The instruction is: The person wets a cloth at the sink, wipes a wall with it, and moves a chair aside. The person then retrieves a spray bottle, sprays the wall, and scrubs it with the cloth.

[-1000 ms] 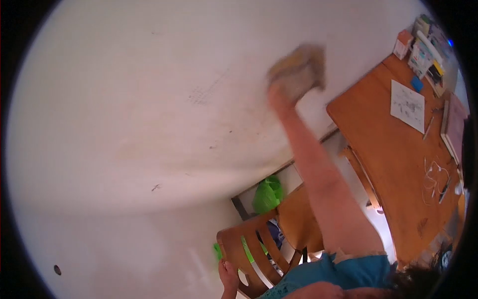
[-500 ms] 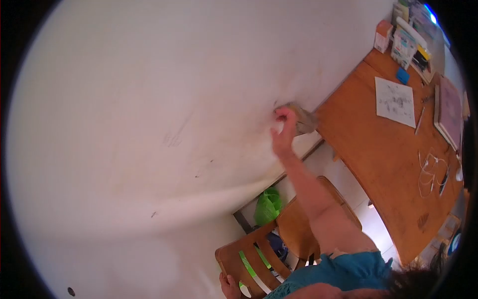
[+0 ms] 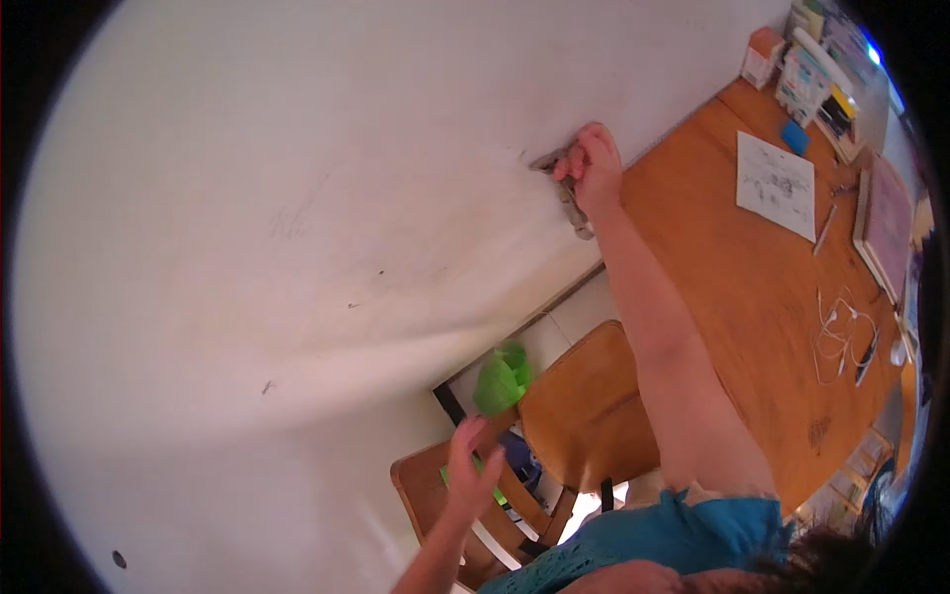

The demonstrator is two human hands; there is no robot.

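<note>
My right hand [image 3: 594,168] is closed on a crumpled grey-brown cloth [image 3: 575,214], which is against the white wall [image 3: 396,178] just beside the table's edge. Part of the cloth is hidden by the fingers, and its lower end hangs below them. Several dark marks and faint smudges show on the wall. Lower down, my left hand [image 3: 473,473] is raised in front of the wooden chair [image 3: 426,485], near its slatted back. Its fingers are apart and nothing is in them.
A wooden table [image 3: 693,257] fills the right side, bearing a marked sheet of paper [image 3: 776,186], a pinkish book [image 3: 884,228], white earphones [image 3: 841,337] and a blue object [image 3: 795,137]. Boxes [image 3: 762,57] stand at its far end. A green bag [image 3: 504,379] sits beyond the chair.
My right hand has moved up and slightly right along the wall with the cloth. My left hand has come off the chair back and risen. The view has shifted a little.
</note>
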